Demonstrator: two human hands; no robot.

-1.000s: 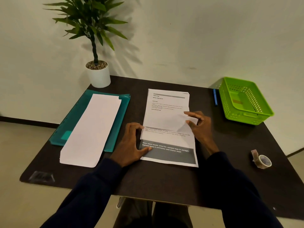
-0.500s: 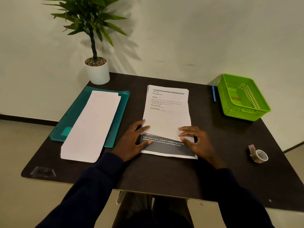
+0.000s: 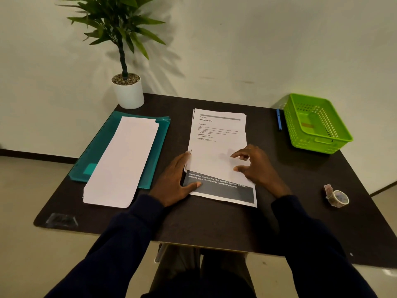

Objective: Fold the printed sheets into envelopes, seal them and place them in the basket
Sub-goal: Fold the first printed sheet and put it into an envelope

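At 9 o'clock on the dark bench (image 3: 214, 224), a stack of long white envelopes (image 3: 122, 162) waits on a teal plastic folder (image 3: 160, 147), untouched. At centre, the left hand (image 3: 174, 181) lies flat on the stack of printed white sheets (image 3: 219, 134); the right hand (image 3: 255, 166), fingers half curled, creases the top sheet. At 2 o'clock the green plastic basket (image 3: 318, 145) looks empty of envelopes. I judge the first fold has only begun.

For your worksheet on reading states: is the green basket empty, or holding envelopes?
Empty of envelopes: the green basket shows its bare perforated floor, with only a small brownish patch that I cannot identify.
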